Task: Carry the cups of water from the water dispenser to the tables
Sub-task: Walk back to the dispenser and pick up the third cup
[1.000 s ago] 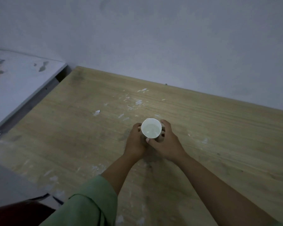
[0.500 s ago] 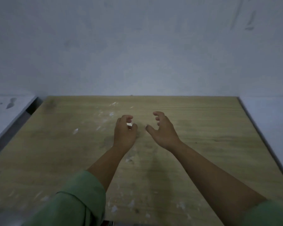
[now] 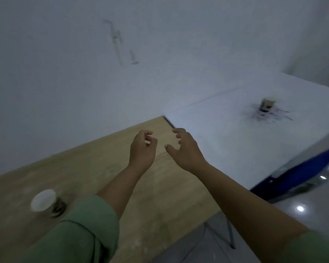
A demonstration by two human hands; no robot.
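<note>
our left hand [image 3: 141, 149] and right hand [image 3: 186, 149] hang empty above the pale wooden tabletop [image 3: 160, 196], fingers loosely curled, a gap between them. the white paper cup of water [image 3: 43, 199] stands upright on the wood, well off to the left. we judge this delivery done; we should turn away without brushing it. a white table [image 3: 226, 141] adjoins on the right, bearing a small blurred cup [image 3: 267, 105]. bare grey wall [image 3: 65, 63] behind.

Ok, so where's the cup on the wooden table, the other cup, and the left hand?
cup on the wooden table [image 3: 43, 199]: head view, on its open white rim.
other cup [image 3: 266, 105]: head view, on its blurred side, standing on the white table.
left hand [image 3: 142, 151]: head view, on the back of the hand.
</note>
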